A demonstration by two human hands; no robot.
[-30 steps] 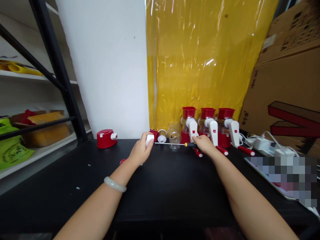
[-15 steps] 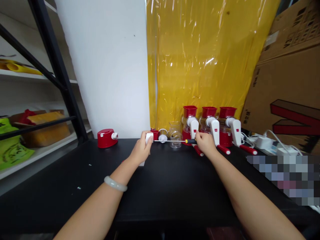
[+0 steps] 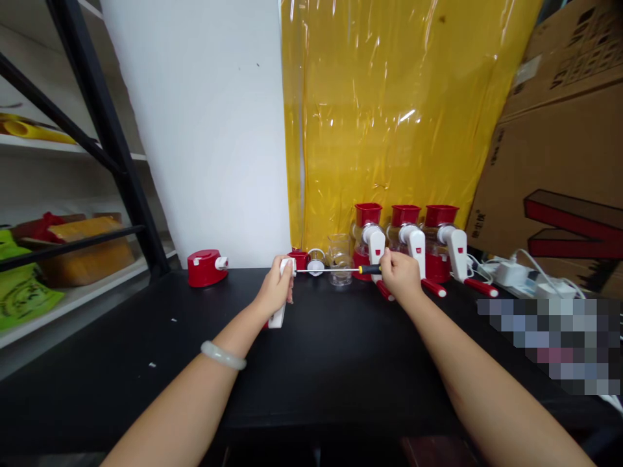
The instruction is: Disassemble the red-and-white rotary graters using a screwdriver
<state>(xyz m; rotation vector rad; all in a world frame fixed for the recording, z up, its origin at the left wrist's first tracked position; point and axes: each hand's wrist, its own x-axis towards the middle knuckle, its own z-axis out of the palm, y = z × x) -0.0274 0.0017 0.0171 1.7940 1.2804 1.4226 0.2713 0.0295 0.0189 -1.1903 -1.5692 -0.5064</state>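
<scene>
My left hand (image 3: 275,285) is closed around a white crank handle (image 3: 277,316), whose lower end shows below the fingers with a bit of red beside it. In my right hand (image 3: 402,274) is a screwdriver (image 3: 368,269) with a black and yellow handle. Its long metal shaft runs level to the left, and the tip meets the white part at my left fingers; whether it sits in a screw is too small to tell. Behind the shaft stand a small red part (image 3: 298,259), a round white-rimmed drum (image 3: 316,263) and a clear plastic piece (image 3: 339,263).
Three red and white hand-crank graters (image 3: 374,243) line the back right of the black table (image 3: 331,370). A red base (image 3: 207,269) sits at the back left. Chargers and cables (image 3: 511,272) lie at right, before a large carton (image 3: 559,149). Shelves (image 3: 78,292) stand left.
The white crank handle has tilted in my left hand, so more of its lower end shows. The screwdriver still points at it, and my right fist has turned slightly.
</scene>
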